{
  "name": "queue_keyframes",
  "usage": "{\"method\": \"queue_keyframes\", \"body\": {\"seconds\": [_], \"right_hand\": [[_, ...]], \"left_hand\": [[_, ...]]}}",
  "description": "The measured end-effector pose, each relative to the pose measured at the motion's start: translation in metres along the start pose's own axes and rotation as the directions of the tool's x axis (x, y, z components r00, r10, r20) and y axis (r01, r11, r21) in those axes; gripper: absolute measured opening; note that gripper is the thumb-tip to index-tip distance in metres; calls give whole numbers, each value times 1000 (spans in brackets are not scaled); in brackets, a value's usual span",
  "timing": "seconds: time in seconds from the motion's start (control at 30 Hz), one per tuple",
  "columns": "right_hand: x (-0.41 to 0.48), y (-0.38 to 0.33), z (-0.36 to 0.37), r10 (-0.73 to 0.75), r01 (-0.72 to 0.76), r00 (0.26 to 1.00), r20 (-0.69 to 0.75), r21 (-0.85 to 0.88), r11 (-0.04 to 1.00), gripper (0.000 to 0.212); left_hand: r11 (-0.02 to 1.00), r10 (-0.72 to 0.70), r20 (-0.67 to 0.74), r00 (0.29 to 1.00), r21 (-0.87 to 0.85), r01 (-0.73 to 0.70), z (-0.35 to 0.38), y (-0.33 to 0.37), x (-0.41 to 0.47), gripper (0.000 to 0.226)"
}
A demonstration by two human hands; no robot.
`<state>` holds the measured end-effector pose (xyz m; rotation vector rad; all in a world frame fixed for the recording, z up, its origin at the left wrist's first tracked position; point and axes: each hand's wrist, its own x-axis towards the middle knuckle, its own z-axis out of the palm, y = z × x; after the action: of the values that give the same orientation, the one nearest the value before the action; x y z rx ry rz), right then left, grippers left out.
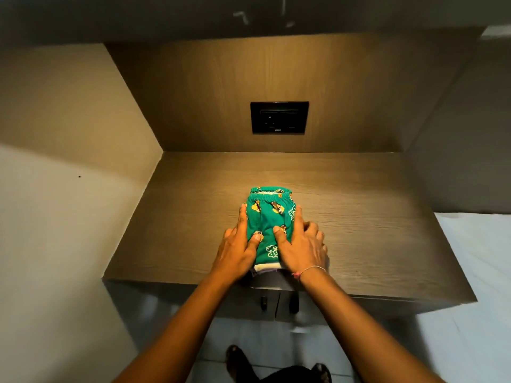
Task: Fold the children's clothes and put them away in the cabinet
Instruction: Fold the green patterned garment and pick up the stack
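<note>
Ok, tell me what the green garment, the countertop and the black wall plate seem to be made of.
Green garment: soft knit fabric, probably cotton, matte; it has a gathered elastic waistband and a printed pattern.
Countertop: likely wood-grain laminate, matte brown, with fine parallel grain lines.
Black wall plate: apparently plastic, slightly glossy, with faint reflections.

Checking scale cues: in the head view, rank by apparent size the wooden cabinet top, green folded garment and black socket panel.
1. wooden cabinet top
2. green folded garment
3. black socket panel (farther back, so unsure)
</note>
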<state>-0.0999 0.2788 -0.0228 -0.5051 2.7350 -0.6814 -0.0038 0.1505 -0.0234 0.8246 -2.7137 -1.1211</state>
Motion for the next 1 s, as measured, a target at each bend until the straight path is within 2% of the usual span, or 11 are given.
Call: {"method": "queue_keyframes", "body": {"seconds": [0.07, 0.3, 0.5, 0.63, 0.83, 1.0], "right_hand": [[-3, 2, 3, 37, -40, 998, 40, 55, 998, 75], [3, -17, 10, 2, -54, 990, 144, 359, 932, 73], [2, -19, 6, -34, -33, 987, 159, 401, 916, 70], [-1, -18, 0, -61, -42, 983, 174, 533, 845, 69], [-31, -23, -39, -122, 48, 991, 62, 677, 734, 73], [-77, -26, -104, -255, 231, 964, -74, 701, 674, 78]], "left_hand": [[998, -11, 27, 1000, -59, 13, -1, 1, 0, 74], [979, 0, 38, 999, -206, 7, -2, 2, 1, 76], [976, 52, 62, 997, -214, -38, -1, -1, 4, 70], [953, 79, 93, 993, -299, -48, -6, 0, 4, 71], [902, 168, 62, 984, -413, -128, -29, 31, -16, 68], [856, 275, -57, 960, -440, -271, -57, 88, -60, 65]]}}
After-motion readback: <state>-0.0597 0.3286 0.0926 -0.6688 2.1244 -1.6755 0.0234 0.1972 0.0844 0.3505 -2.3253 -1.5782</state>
